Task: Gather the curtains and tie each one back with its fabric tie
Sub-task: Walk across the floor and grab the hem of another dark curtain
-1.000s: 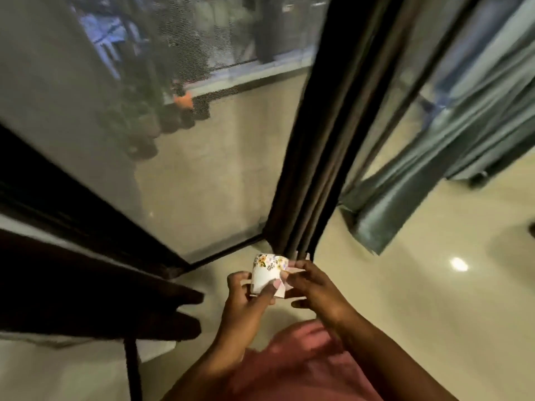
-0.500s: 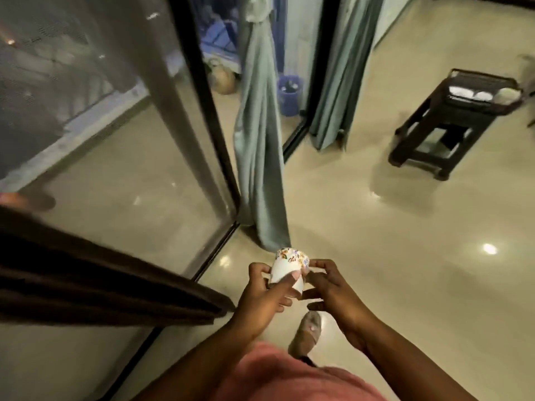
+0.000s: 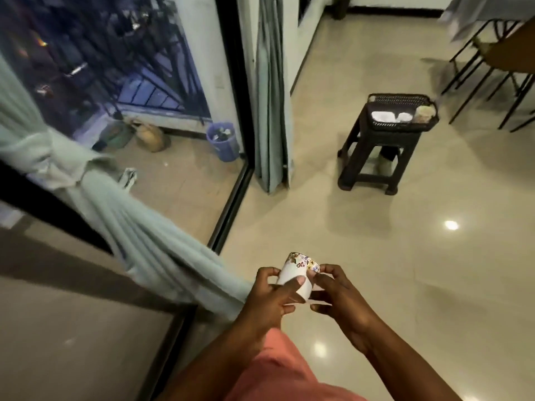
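Note:
A pale green curtain (image 3: 144, 241) hangs at the left, gathered and knotted with its fabric tie (image 3: 62, 164); its lower folds reach down toward my hands. A second pale green curtain (image 3: 270, 111) hangs straight and loose by the dark door frame further off. In front of me both hands hold a small white cup with a floral rim (image 3: 298, 274). My left hand (image 3: 269, 299) grips its side with the thumb across it. My right hand (image 3: 337, 296) pinches its rim.
Glass sliding doors with dark frames (image 3: 234, 180) run along the left, a blue bin (image 3: 224, 140) and pots beyond them. A dark stool (image 3: 382, 151) carrying a wicker tray (image 3: 402, 127) of cups stands on the tiled floor. Chairs (image 3: 492, 68) and a table stand far right.
The view has swung right, from the dark curtain to the tied green curtain and the stool. Both hands keep the same hold on the cup.

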